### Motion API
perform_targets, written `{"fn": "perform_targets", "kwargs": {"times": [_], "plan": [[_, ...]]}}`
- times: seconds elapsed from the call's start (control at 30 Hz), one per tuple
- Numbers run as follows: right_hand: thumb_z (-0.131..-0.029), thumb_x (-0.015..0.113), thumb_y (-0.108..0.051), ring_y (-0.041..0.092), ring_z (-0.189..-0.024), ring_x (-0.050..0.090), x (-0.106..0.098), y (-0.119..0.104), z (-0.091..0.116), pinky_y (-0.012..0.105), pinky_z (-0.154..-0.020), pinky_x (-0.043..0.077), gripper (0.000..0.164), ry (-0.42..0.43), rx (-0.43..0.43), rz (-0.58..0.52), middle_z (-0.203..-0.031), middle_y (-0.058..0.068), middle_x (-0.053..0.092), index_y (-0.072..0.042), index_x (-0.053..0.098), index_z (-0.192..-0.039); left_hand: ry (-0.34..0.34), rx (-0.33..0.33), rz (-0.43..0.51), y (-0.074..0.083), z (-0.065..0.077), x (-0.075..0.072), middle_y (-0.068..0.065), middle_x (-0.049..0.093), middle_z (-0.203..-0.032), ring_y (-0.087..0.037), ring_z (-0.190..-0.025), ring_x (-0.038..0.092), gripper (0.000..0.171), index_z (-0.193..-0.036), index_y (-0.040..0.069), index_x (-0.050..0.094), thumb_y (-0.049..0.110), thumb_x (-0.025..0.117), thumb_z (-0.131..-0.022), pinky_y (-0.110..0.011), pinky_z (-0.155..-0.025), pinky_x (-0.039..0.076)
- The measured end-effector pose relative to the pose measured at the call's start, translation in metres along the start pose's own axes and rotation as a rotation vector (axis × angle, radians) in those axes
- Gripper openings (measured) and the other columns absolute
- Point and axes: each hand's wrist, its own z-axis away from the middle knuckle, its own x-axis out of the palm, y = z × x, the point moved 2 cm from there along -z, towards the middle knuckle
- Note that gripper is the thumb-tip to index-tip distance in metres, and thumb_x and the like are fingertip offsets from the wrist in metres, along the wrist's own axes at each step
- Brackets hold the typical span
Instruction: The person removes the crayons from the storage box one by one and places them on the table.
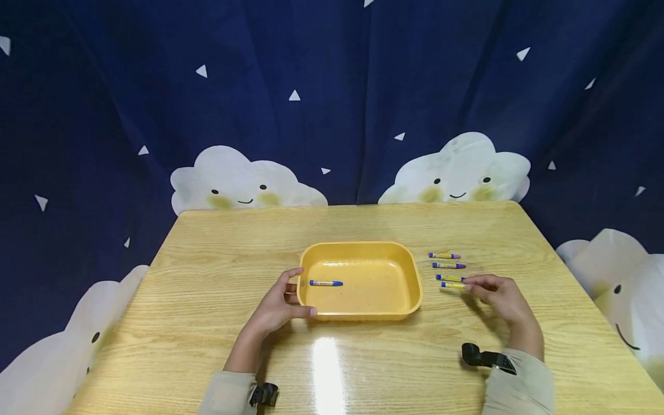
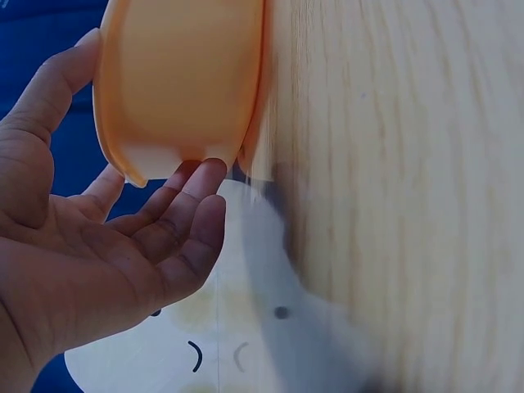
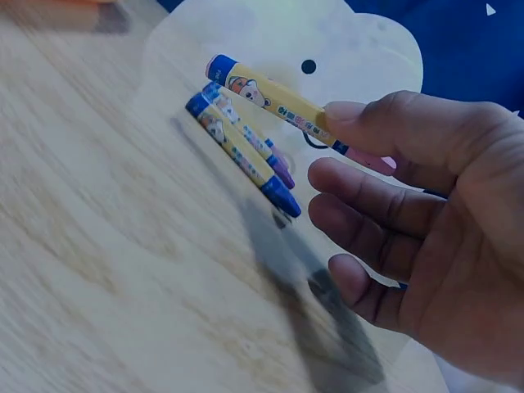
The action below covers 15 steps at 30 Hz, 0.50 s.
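Note:
A yellow plastic tray (image 1: 363,316) sits on the wooden table with one blue crayon (image 1: 326,283) lying in it near its left end. My left hand (image 1: 280,302) grips that left end, thumb at the near rim and fingers around the end wall; the left wrist view shows fingertips against the tray wall (image 2: 180,74). Right of the tray, my right hand (image 1: 498,294) pinches a pink-tipped crayon (image 3: 274,102) between thumb and fingers, held above the others. Close under it lies a blue crayon (image 3: 246,155), with a purple crayon (image 1: 449,266) and a pinkish-purple one (image 1: 444,255) farther back.
The light wooden table (image 1: 218,300) extends around the tray. Behind it hangs a dark blue curtain (image 1: 332,115) with white triangles and smiling clouds. A black camera mount (image 1: 487,358) sits on the right wrist, and another (image 1: 264,395) on the left.

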Motion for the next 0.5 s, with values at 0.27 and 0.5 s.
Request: {"fn": "perform_targets", "kwargs": {"times": [0.27, 0.5], "plan": [[-0.089, 0.065, -0.031, 0.01, -0.091, 0.051, 0.002, 0.008, -0.001, 0.029, -0.078, 0.039, 0.038, -0.027, 0.037, 0.019, -0.106, 0.012, 0.064, 0.002, 0.067, -0.107, -0.004, -0.006, 0.003, 0.001, 0.0, 0.001, -0.027, 0.046, -0.112, -0.034, -0.093, 0.059, 0.097, -0.143, 0.012, 0.03, 0.001, 0.084, -0.063, -0.035, -0.072, 0.05], [-0.087, 0.067, -0.02, 0.015, -0.087, 0.052, 0.006, 0.013, -0.005, 0.025, -0.071, 0.041, 0.028, -0.031, 0.014, 0.082, -0.102, 0.015, 0.063, 0.003, 0.068, -0.104, 0.005, -0.015, 0.0, 0.0, 0.0, 0.001, -0.025, 0.046, -0.112, -0.033, -0.093, 0.059, 0.097, -0.143, 0.013, 0.031, 0.0, 0.084, -0.063, -0.035, -0.072, 0.05]]}}
